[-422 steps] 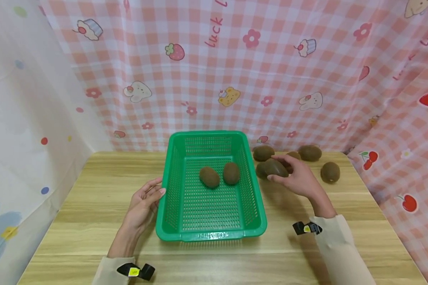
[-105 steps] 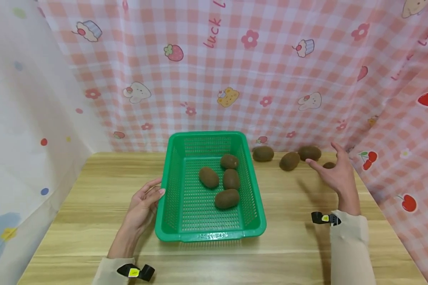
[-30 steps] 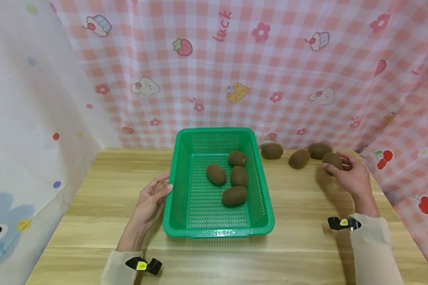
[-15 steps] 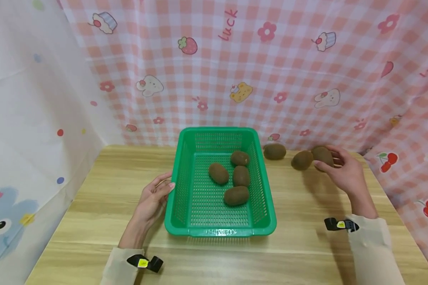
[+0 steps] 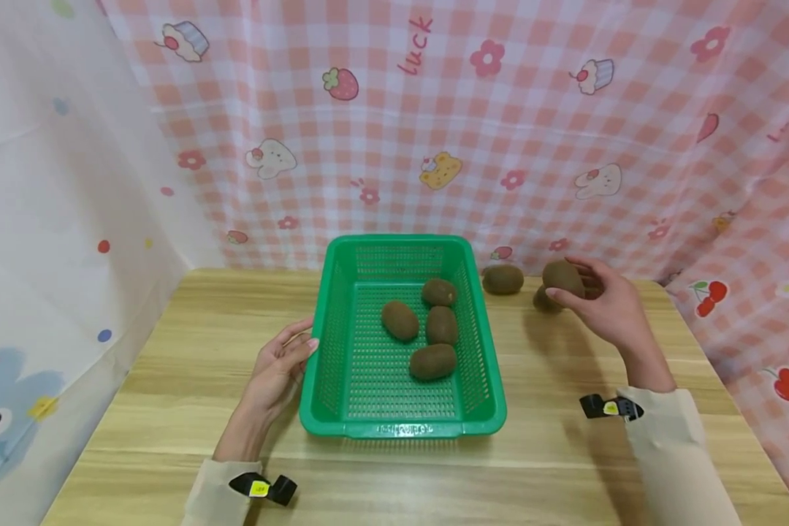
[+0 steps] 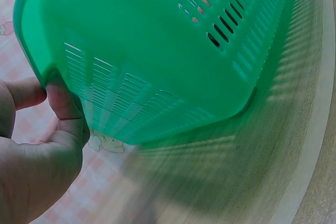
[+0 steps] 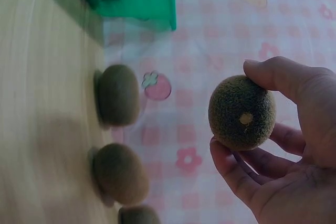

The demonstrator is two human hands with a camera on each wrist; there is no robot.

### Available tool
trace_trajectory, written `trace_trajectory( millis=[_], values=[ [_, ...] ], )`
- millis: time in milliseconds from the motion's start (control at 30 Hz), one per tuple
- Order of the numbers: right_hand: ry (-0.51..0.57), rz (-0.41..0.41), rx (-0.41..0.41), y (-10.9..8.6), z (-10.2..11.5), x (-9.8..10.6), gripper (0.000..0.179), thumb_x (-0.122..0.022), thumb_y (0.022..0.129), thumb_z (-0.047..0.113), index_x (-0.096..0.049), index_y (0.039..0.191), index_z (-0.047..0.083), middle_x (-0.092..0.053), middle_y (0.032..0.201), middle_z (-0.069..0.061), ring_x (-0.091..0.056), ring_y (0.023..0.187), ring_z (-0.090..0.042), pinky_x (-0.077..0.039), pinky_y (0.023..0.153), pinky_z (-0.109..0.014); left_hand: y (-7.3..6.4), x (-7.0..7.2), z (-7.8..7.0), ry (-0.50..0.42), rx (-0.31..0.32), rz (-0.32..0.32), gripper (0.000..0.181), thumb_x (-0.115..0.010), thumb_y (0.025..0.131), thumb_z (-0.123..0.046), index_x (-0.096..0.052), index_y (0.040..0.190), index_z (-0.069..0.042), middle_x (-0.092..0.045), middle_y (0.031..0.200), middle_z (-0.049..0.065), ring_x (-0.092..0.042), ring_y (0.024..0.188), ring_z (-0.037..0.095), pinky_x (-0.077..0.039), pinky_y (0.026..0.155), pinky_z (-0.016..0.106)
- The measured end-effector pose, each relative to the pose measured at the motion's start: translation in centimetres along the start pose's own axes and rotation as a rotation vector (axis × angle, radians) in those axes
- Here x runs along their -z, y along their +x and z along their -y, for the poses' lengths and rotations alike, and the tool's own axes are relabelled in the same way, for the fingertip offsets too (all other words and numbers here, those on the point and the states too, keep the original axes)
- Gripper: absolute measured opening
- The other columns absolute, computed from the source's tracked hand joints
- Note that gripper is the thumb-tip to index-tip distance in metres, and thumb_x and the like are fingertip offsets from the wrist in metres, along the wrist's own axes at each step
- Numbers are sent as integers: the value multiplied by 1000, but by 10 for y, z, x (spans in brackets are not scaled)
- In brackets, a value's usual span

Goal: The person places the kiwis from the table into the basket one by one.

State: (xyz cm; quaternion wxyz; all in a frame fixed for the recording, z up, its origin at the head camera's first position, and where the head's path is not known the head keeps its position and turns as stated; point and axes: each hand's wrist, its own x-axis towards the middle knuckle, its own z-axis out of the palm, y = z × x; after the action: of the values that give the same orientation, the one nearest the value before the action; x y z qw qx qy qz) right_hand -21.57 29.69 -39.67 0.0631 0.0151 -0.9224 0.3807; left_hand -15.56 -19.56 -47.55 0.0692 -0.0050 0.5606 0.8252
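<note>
My right hand (image 5: 608,303) holds a brown kiwi (image 5: 562,280) between thumb and fingertips; in the right wrist view this kiwi (image 7: 242,113) hangs clear of the table, its pale stem end showing. Below it in the head view, another kiwi (image 5: 547,299) is mostly covered. A kiwi (image 5: 503,280) lies between it and the green plastic basket (image 5: 402,429). Inside the basket are several kiwis, among them one (image 5: 399,320) left of the rest. With thumb and fingers, my left hand (image 5: 277,372) pinches the basket's left rim, seen close up in the left wrist view (image 6: 31,66).
Three kiwis show along the back of the wooden table (image 5: 171,380) in the right wrist view, the lowest kiwi (image 7: 137,216) cut off by the frame. A pink checked cloth (image 5: 368,131) hangs right behind the table; a white cloth (image 5: 52,219) hangs at the left.
The basket's kiwis have grown from two to several. My right hand, open earlier, has taken the rightmost kiwi, lifted it and carried it left. My left hand keeps its hold on the rim.
</note>
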Motion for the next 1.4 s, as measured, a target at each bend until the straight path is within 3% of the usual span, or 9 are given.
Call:
trace_trajectory(
  millis=[67, 300, 367, 533, 633, 967, 1400],
  values=[
    [-3, 10, 19, 1, 7, 0, 76, -73, 92, 51, -46, 154, 17, -56, 147, -21, -58, 127, -42, -53, 96, -50, 0, 0, 0, 0, -5, -6, 39, -61, 100, 1, -52, 136, -7, -70, 94, -6, -67, 82, 5, -59, 74, 17],
    [23, 41, 55, 2, 30, 3, 69, -75, 91, 47, -50, 151, 22, -59, 143, -16, -62, 124, -36, -49, 83, -17, 1, -3, 3, -3, 19, 20, 42, -61, 100, 0, -49, 140, -5, -71, 97, -5, -68, 84, 6, -59, 76, 18],
    [30, 51, 72, 4, 39, 1, 69, -75, 91, 48, -51, 150, 22, -61, 141, -14, -62, 123, -34, -50, 85, -19, 1, -2, 4, 5, 21, 15, 44, -61, 100, 0, -48, 141, -4, -71, 98, -5, -69, 85, 6, -59, 76, 18],
    [49, 80, 128, 12, 60, -8, 67, -76, 91, 44, -52, 150, 23, -64, 137, -14, -63, 121, -34, -56, 94, -45, 1, 2, 2, 9, 15, 10, 44, -61, 101, -2, -47, 143, -4, -71, 100, -5, -69, 86, 6, -60, 77, 19],
    [71, 101, 161, 17, 71, -13, 64, -78, 91, 39, -53, 148, 23, -63, 139, -13, -63, 121, -35, -55, 96, -52, 1, 2, 2, -10, 13, 15, 42, -62, 101, -2, -49, 140, -6, -71, 99, -4, -69, 85, 6, -60, 76, 19],
    [48, 166, 233, 32, 98, -29, 63, -79, 90, 38, -55, 147, 23, -59, 144, -6, -61, 122, -32, -53, 101, -54, 0, 1, 1, -28, 15, 14, 41, -62, 100, -1, -51, 139, -7, -71, 98, -4, -69, 83, 6, -60, 75, 19],
    [27, 279, 268, 50, 115, -55, 63, -79, 89, 39, -56, 145, 22, -62, 138, -6, -62, 118, -29, -55, 99, -48, 0, 1, 1, -30, 8, 8, 38, -60, 100, 2, -54, 136, -9, -71, 99, -4, -69, 84, 5, -60, 75, 18]
  ],
)
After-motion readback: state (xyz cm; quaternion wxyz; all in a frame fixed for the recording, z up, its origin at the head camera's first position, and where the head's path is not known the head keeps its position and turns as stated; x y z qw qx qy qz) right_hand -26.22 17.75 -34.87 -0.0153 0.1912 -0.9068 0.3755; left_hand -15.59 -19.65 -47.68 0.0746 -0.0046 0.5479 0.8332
